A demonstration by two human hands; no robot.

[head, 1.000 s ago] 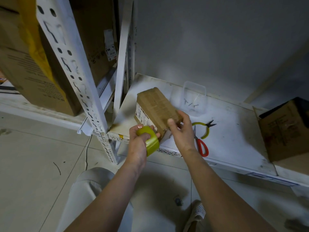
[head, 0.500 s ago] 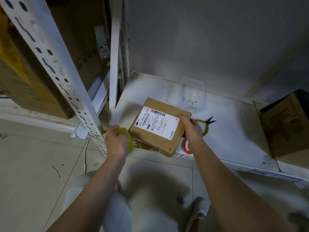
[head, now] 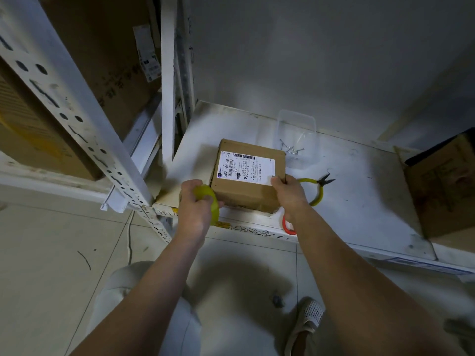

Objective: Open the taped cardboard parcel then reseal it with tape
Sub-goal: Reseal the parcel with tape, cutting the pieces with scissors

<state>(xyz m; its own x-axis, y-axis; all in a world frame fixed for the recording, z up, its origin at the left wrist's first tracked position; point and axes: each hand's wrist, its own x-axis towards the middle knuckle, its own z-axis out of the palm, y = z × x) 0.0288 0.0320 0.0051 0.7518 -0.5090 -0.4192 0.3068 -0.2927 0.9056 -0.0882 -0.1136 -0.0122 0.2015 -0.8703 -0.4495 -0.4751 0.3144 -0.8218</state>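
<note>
A small cardboard parcel (head: 246,194) lies flat on the white shelf (head: 359,201), its white shipping label facing up. My right hand (head: 288,194) grips the parcel's near right corner, thumb on the label's edge. My left hand (head: 195,209) holds a yellow-green roll of tape (head: 209,199) against the parcel's near left corner. The parcel's front face hangs near the shelf's front edge.
Yellow-handled pliers (head: 318,188) lie right of the parcel, and red scissor handles (head: 288,226) poke out under my right wrist. A clear plastic tub (head: 297,134) with nails stands behind. An open cardboard box (head: 447,183) sits at right. A perforated rack post (head: 77,129) stands at left.
The parcel was turned from standing on edge to lying flat, label up, and set on the shelf. My left hand with the tape moved to its near left corner.
</note>
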